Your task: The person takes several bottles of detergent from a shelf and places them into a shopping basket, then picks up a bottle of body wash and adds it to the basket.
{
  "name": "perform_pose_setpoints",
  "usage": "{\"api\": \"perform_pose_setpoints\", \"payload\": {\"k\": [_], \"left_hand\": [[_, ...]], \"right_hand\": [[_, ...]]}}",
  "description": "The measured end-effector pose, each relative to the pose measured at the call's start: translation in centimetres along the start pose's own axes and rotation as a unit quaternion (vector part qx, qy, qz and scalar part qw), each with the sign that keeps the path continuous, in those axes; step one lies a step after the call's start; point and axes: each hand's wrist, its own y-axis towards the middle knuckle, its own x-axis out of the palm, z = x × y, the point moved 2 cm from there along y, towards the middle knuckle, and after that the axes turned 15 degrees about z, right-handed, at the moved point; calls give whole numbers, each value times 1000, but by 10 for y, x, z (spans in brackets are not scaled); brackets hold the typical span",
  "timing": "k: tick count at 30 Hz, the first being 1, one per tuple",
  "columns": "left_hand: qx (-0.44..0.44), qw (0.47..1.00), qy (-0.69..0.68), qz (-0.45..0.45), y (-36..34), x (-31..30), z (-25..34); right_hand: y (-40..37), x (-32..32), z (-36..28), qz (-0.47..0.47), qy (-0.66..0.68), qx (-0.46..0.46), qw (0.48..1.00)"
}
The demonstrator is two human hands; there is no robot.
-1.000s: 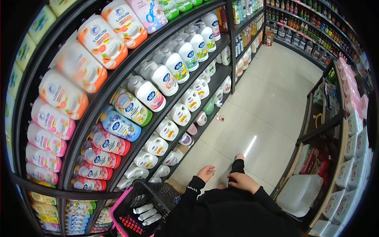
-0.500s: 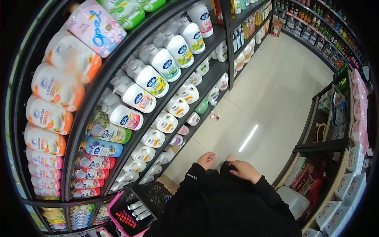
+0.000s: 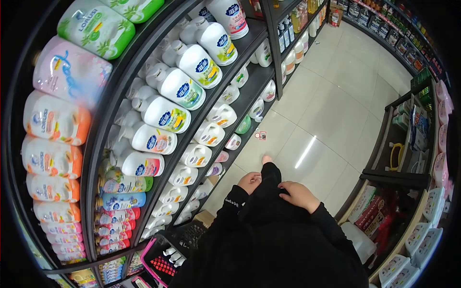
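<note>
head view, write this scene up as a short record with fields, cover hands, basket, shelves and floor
left hand: loosely curled, no held item visible
right hand: partly open, no held item visible
basket: lower left, black with pink rim, white items inside
left shelving: white pump bottles, LORUSI containers
right side: white packs
floor: pale shiny tiles

Looks like a shop, of the supermarket kind, judging by shelves (image 3: 255, 39) packed with rows of same-label bottles (image 3: 165, 114), stacked packs (image 3: 434, 205) lining the other side of a tiled floor (image 3: 319, 96), more stocked racks (image 3: 379, 39) at the far end, and a pink-rimmed basket (image 3: 191, 236) down beside the shelves.
</note>
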Motion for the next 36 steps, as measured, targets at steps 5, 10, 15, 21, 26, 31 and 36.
{"api": "perform_pose_setpoints", "payload": {"k": [5, 10, 15, 21, 26, 31, 36], "left_hand": [[-9, 999, -28, 25, 44, -13, 8], [-18, 999, -39, 17, 84, -33, 12], [-18, 999, -14, 23, 117, -57, 6], [-21, 999, -9, 38, 149, -77, 17], [59, 986, -47, 148, 179, -78, 17], [24, 950, 5, 311, 209, -79, 33], [2, 942, 33, 335, 230, -69, 40]], "right_hand": [[37, -8, 9, -15, -8, 21, 1000], [91, -8, 15, -47, -22, 25, 998], [149, -2, 13, -54, -33, -4, 998], [196, -2, 14, -43, -48, -11, 998], [239, -6, 22, -69, -58, -53, 995], [301, -3, 45, -38, -58, -90, 994], [365, 6, 66, -66, -42, -118, 990]]}}
